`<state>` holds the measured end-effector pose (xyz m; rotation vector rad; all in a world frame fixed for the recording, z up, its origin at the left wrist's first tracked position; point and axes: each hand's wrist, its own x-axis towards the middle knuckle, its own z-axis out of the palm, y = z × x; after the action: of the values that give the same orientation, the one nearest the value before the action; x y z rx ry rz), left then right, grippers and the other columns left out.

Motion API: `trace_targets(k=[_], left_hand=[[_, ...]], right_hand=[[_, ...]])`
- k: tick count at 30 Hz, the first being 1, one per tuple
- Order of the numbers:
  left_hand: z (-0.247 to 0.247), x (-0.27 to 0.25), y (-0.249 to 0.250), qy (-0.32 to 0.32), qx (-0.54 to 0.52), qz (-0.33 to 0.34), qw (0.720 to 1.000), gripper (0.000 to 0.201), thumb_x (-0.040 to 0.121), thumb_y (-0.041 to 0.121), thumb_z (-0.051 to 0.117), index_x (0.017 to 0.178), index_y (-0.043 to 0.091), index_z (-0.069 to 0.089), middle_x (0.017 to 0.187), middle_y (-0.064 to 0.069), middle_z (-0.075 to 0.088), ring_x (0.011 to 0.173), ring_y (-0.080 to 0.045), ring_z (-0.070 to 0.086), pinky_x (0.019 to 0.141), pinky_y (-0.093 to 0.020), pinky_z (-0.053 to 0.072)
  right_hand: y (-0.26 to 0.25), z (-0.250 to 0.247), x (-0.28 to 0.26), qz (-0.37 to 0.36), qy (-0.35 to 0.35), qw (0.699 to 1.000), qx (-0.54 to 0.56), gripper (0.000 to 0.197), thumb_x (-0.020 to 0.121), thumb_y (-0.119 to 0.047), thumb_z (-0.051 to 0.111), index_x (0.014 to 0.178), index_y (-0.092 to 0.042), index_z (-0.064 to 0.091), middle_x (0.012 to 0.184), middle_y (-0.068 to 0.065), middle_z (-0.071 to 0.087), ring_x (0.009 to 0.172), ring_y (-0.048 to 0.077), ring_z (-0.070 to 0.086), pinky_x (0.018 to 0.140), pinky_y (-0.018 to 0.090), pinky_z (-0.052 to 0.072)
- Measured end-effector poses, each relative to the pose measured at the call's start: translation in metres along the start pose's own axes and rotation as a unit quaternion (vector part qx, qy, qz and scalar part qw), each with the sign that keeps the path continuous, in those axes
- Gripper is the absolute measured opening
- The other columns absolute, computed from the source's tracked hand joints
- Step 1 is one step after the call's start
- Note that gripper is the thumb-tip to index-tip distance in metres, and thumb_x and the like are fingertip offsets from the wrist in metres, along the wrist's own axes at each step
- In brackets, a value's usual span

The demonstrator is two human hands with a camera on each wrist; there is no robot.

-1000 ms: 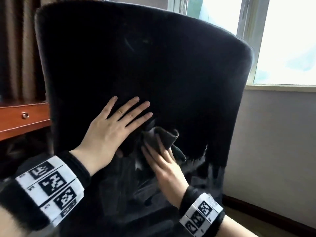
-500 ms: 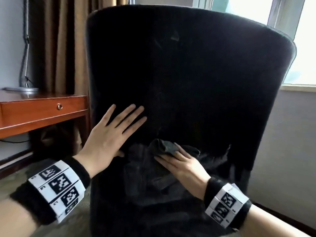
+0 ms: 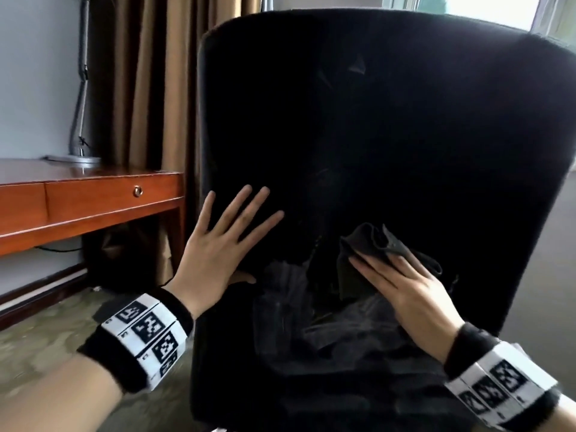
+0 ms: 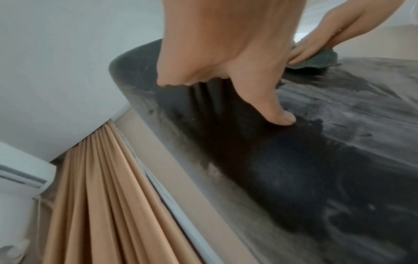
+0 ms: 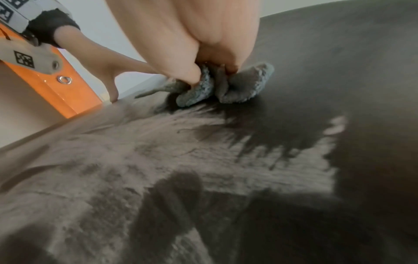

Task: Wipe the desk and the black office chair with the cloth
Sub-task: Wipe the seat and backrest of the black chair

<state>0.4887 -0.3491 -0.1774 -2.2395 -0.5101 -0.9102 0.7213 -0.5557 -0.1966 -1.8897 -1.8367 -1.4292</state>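
The black office chair [image 3: 389, 126] fills the head view, its backrest facing me. My left hand [image 3: 224, 251] lies flat on the backrest's lower left with fingers spread; in the left wrist view the left hand [image 4: 226, 53] touches the fabric with its thumb. My right hand [image 3: 402, 285] presses a bunched dark grey cloth [image 3: 371, 244] against the lower middle of the backrest. In the right wrist view the cloth [image 5: 239, 85] is pinched between the thumb and fingers of the right hand [image 5: 192, 35]. Pale streaks mark the fabric [image 5: 158, 151] below the cloth. The wooden desk [image 3: 93, 194] stands to the left.
A metal lamp [image 3: 79, 120] stands on the desk by the grey wall. Brown curtains [image 3: 149, 88] hang behind the chair's left edge, and a bright window [image 3: 498, 7] shows at top right. Patterned carpet [image 3: 46, 344] covers the floor below the desk.
My right hand has slid the cloth to the right across the backrest, away from the left hand. The left fingers have spread wider. The view has swung left, showing more of the desk.
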Motion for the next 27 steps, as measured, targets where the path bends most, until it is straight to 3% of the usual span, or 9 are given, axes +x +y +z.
trace_targets(k=[5,9,11,13,16,19,21,23,27], left_hand=[[0.015,-0.033,-0.015,0.016,-0.036,-0.103,0.994,0.123,0.05,0.05,0.083,0.151,0.029,0.016,0.158,-0.017,0.003,0.145,-0.037,0.004,0.106,-0.07,0.012],[0.027,-0.043,-0.01,-0.01,-0.091,-0.127,0.988,0.118,0.053,0.05,0.081,0.15,0.032,0.016,0.156,-0.024,-0.003,0.14,-0.046,0.019,0.098,-0.073,0.026],[0.026,-0.044,-0.005,-0.012,-0.155,-0.129,0.979,0.12,0.056,0.043,0.083,0.151,0.034,0.009,0.156,-0.02,-0.014,0.131,-0.044,0.039,0.1,-0.064,0.035],[0.026,-0.044,-0.003,-0.006,-0.226,-0.129,0.965,0.123,0.059,0.031,0.086,0.151,0.036,0.004,0.155,-0.013,-0.025,0.116,-0.035,0.055,0.094,-0.042,0.05],[0.029,-0.045,-0.002,0.002,-0.282,-0.135,0.95,0.127,0.06,0.023,0.088,0.15,0.041,0.001,0.153,-0.003,-0.033,0.124,-0.03,0.048,0.088,-0.028,0.051],[0.03,-0.046,-0.005,0.006,-0.295,-0.123,0.948,0.131,0.057,0.018,0.09,0.149,0.042,-0.001,0.154,-0.004,-0.031,0.129,-0.033,0.043,0.092,-0.034,0.051],[0.031,-0.048,-0.005,-0.002,-0.303,-0.122,0.945,0.134,0.056,0.018,0.09,0.148,0.044,-0.004,0.153,-0.004,-0.031,0.131,-0.032,0.039,0.093,-0.032,0.049],[0.031,-0.048,-0.004,-0.004,-0.31,-0.118,0.943,0.134,0.058,0.018,0.09,0.148,0.044,-0.005,0.153,-0.003,-0.031,0.138,-0.03,0.03,0.096,-0.03,0.044],[0.027,-0.051,-0.006,0.005,-0.328,-0.113,0.938,0.129,0.06,0.013,0.088,0.149,0.042,-0.001,0.154,0.001,-0.031,0.141,-0.019,0.021,0.098,-0.031,0.047]], right_hand=[[-0.006,-0.004,-0.003,0.04,-0.01,0.998,0.039,0.075,0.069,0.001,0.025,0.142,-0.009,0.038,0.152,0.004,0.03,0.141,0.024,0.027,0.113,0.042,0.025],[-0.024,0.002,0.04,0.033,0.037,0.998,0.036,0.065,0.077,0.003,0.026,0.14,-0.008,0.041,0.15,0.007,0.033,0.14,0.026,0.024,0.112,0.045,0.025],[-0.044,0.024,0.039,-0.037,0.033,0.999,0.006,0.05,0.091,-0.005,0.028,0.135,-0.009,0.049,0.143,0.005,0.046,0.135,0.026,0.032,0.114,0.043,0.021],[-0.071,0.051,0.015,-0.152,-0.012,0.988,-0.027,0.043,0.09,-0.014,0.035,0.124,-0.014,0.061,0.121,-0.002,0.065,0.117,0.02,0.052,0.116,0.041,0.014],[-0.081,0.057,0.005,-0.222,-0.057,0.973,-0.034,0.044,0.08,-0.014,0.041,0.114,-0.021,0.068,0.105,-0.01,0.071,0.097,0.014,0.064,0.117,0.038,0.01],[-0.041,0.013,0.069,-0.084,0.038,0.995,0.035,0.052,0.081,-0.004,0.034,0.126,-0.012,0.059,0.126,0.009,0.062,0.12,0.034,0.053,0.11,0.041,0.032],[-0.003,-0.028,0.114,0.016,0.099,0.992,0.072,0.062,0.08,0.008,0.03,0.137,-0.008,0.045,0.145,0.01,0.042,0.138,0.035,0.029,0.111,0.044,0.026],[0.005,-0.047,0.134,0.051,0.126,0.989,0.052,0.065,0.08,0.015,0.031,0.141,-0.006,0.038,0.152,0.007,0.03,0.144,0.029,0.012,0.114,0.043,0.016],[-0.063,0.016,0.076,-0.08,0.049,0.995,-0.019,0.048,0.083,-0.004,0.034,0.123,-0.005,0.06,0.127,0.014,0.06,0.123,0.037,0.05,0.116,0.044,0.014]])
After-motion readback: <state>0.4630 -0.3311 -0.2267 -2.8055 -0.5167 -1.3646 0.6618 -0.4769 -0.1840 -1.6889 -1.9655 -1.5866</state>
